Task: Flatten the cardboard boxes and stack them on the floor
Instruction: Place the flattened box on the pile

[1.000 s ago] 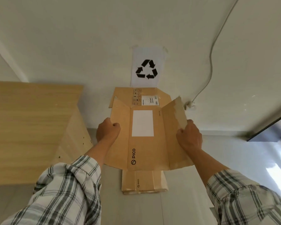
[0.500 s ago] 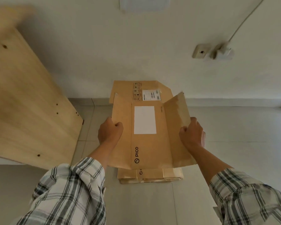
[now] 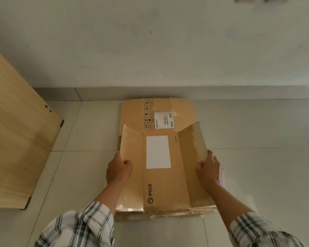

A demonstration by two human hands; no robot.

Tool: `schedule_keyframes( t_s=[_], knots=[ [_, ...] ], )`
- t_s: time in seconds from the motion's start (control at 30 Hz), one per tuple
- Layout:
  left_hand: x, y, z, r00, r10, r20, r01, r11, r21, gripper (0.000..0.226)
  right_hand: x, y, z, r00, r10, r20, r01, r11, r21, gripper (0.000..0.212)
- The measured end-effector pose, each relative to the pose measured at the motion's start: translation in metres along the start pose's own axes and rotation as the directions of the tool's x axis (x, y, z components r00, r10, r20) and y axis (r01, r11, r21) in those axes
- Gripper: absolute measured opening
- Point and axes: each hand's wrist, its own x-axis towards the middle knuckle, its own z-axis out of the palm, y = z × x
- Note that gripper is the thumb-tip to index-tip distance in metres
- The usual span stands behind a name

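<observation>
flattened box [image 3: 161, 177] over floor stack [image 3: 157, 113] | left hand [image 3: 119, 169] grips left flap | right hand [image 3: 210, 169] grips right flap

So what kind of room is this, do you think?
Probably a plain indoor corner, maybe a storeroom: tiled floor, bare painted wall, light wooden cabinet, and flattened boxes stacked on the floor.

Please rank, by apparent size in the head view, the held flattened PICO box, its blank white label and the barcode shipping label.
1. flattened PICO box
2. blank white label
3. barcode shipping label, though it lies farther away, so true size is unsure.
</observation>
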Motion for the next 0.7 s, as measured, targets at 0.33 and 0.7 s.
schedule_keyframes(
  t_s=[0.33,0.7],
  knots=[
    [0.017,-0.033,0.003,0.994,-0.007,0.111,-0.047,0.877,0.477,0.078,0.011,0.029,0.027,0.988,0.043,0.146,0.019,0.916,-0.401,0.079],
    [-0.071,-0.026,0.073,0.684,0.251,0.685,-0.721,0.377,0.582,0.157,-0.053,0.024,0.076,0.599,-0.39,0.699,0.798,0.355,-0.487,0.153]
  ],
)
